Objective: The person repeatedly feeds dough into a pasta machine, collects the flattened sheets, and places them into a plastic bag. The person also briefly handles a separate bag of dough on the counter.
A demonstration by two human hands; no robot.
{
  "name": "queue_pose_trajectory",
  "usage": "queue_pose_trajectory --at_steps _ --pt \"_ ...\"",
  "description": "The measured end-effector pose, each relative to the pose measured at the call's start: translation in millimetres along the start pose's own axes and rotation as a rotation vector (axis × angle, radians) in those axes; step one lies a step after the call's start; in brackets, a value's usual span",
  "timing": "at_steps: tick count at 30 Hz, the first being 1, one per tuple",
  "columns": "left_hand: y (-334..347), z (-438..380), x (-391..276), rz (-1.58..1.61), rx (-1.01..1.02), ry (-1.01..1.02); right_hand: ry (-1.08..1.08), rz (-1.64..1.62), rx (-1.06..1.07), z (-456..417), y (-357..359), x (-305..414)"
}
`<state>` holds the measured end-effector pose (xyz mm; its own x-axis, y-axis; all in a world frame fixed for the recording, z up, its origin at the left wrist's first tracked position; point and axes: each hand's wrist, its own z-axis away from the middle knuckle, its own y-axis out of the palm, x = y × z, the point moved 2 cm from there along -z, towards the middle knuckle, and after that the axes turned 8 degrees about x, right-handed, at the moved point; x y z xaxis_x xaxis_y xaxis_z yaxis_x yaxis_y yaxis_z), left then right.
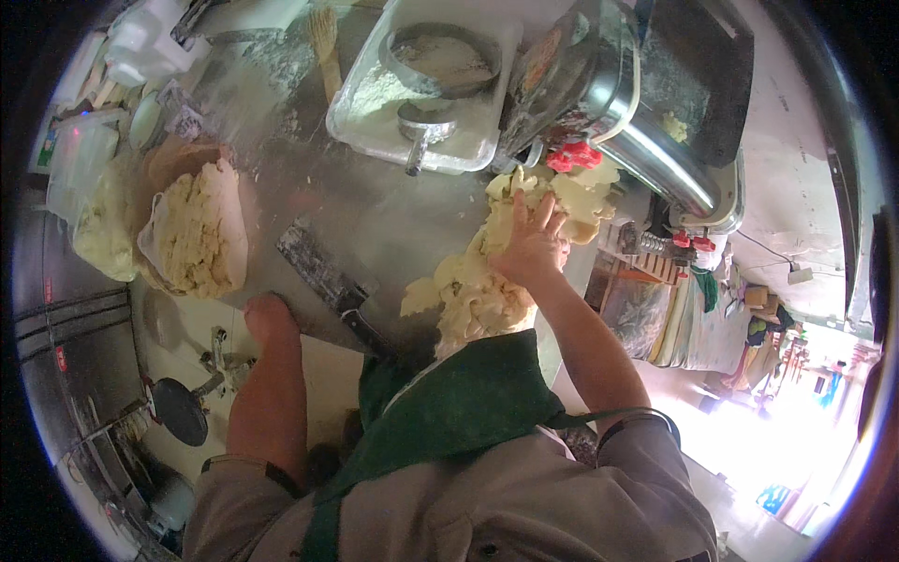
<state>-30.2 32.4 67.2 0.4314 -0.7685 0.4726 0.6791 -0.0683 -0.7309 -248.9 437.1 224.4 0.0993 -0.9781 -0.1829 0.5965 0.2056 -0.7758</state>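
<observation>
My right hand (532,242) lies on soft, pale dough (488,302), its fingers spread over the folds. The dough runs in ragged sheets from the table's front edge to the base of a steel dough roller machine (618,119) with red knobs. My left hand (270,316) is at the table's front edge; its fingers cannot be made out. Between my hands lies a broad-bladed knife (319,270) with a black handle, its blade dusted with flour. Left of it, a large lump of dough (200,225) sits in an opened plastic bag.
A white plastic tub (344,126) of flour stands at the back, holding a round sieve (442,60) and a metal scoop (425,130). A brush (324,42) lies beside it. Clear plastic containers (81,161) stand far left. A round stool (179,411) is below the table.
</observation>
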Motion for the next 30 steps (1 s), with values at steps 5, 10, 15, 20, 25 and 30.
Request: queue_pose_trajectory --at_steps 5,10,15,20,25,30 --pt "-26 8 -5 0.011 0.001 0.008 -0.023 -0.042 -0.179 -17 10 -10" --pt "41 -33 0 0.146 -0.095 -0.072 -0.219 -0.177 -0.367 -49 25 -53" --pt "-44 12 -12 0.203 0.072 -0.085 -0.501 -0.457 -0.777 7 21 -75" --pt "0 6 3 0.04 -0.265 0.054 -0.647 -0.632 -0.729 83 1 -56" --pt "-37 11 -8 0.301 -0.037 0.052 -0.64 -0.809 -0.584 133 -49 -60" --pt "74 -53 3 0.729 0.038 -0.174 -0.661 -1.027 -0.526 145 -99 -88"
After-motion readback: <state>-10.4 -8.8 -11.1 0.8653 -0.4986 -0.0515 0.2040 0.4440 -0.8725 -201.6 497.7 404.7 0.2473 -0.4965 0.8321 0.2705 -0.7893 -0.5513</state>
